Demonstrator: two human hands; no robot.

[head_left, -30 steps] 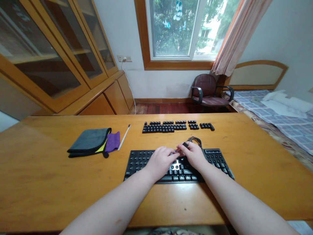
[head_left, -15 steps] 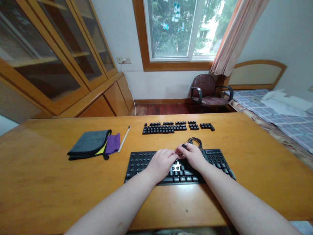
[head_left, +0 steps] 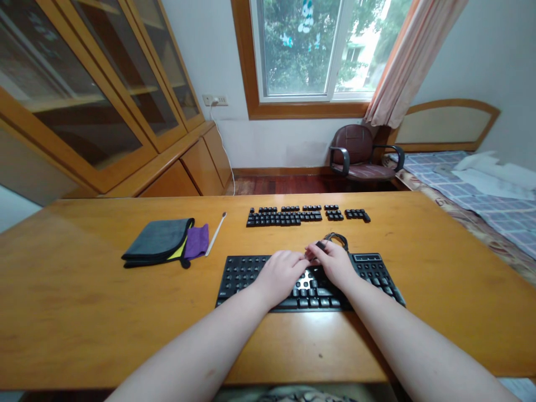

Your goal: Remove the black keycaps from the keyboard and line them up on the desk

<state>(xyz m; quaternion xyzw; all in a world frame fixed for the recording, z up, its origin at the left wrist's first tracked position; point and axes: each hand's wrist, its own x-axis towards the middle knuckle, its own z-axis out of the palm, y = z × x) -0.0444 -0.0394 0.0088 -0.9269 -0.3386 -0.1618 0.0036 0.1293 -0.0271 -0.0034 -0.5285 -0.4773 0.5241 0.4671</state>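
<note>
A black keyboard lies on the wooden table in front of me. Many of its keycaps are off on the left and upper side, and a bright bare patch shows near the middle. My left hand rests over the keyboard, fingers bent and pressed together, their tips hidden near the other hand. Just right of it, my right hand pinches a small black piece, too small to name surely. Both sets of fingertips meet above the upper middle of the keyboard. Removed keycaps stand in rows beyond it.
A folded grey cloth, a purple cloth and a white-handled toothbrush lie at the left. Behind my right hand is a coiled black cable. An armchair and a bed stand beyond the table.
The view has shifted slightly, so everything sits a little further right. My hands stay together over the same part of the keyboard, with the black piece still in the right fingers.
</note>
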